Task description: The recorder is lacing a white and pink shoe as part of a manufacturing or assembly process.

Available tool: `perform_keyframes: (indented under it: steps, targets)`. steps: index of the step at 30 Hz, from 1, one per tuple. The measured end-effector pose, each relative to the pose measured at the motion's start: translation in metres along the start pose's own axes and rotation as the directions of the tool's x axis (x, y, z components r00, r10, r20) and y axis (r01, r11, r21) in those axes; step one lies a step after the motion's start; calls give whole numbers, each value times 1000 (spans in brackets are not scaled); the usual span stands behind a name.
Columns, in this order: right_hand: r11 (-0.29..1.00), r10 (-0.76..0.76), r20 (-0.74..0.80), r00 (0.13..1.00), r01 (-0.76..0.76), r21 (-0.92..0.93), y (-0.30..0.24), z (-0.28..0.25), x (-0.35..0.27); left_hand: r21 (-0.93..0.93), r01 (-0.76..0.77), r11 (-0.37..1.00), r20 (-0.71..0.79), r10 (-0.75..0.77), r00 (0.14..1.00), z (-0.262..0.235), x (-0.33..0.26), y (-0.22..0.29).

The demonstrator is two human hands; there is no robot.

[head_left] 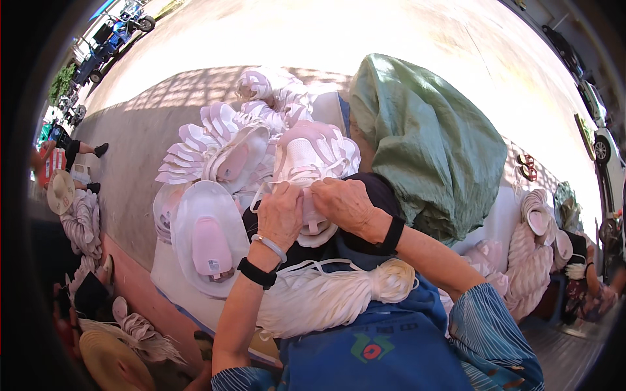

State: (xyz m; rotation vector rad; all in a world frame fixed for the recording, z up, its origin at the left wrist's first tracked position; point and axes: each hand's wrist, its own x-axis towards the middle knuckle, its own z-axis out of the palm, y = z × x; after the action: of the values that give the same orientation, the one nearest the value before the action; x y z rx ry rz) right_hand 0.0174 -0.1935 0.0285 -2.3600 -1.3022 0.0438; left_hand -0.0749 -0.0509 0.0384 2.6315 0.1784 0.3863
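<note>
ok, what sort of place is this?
Probably an informal open-air work spot in a partly shaded paved yard: piled pink-and-white shoe uppers, a bundle of white laces across the wearer's lap, and a blue vehicle parked beyond.

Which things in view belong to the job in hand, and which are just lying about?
Job in hand:
- pink-and-white shoe upper, at left hand and right hand
- white lace bundle, on the lap
- piled shoe uppers

Apparently just about:
- green sheet
- blue vehicle, upper left
- white car, far right

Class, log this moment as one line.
left hand: at white-and-pink shoe upper; right hand: same upper; nearby: white shoelace bundle
</note>
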Motion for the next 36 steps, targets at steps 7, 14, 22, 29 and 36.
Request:
perform_keyframes:
  steps: [7, 14, 22, 29, 36]
  targets:
    - [999, 37, -10, 999, -37, -9, -4, -6, -1, 20, -50, 999, -27, 51, 998, -2, 1, 2]
    - [999, -52, -85, 995, 52, -5, -3, 5, -4, 57, 0, 998, 65, -4, 998, -2, -2, 5]
    - [996, -49, -164, 985, 60, 63, -3, 16, -6, 6, -84, 996, 88, 83, 993, 8, 0, 0]
    - [974, 70, -171, 983, -30, 226, 5, 30, 1, -24, -114, 993, 104, 116, 988, 0, 1, -2]
    - [957, 65, -256, 964, 12, 290, 6, 32, -2, -45, -62, 997, 199, 69, 977, 0, 3, -9]
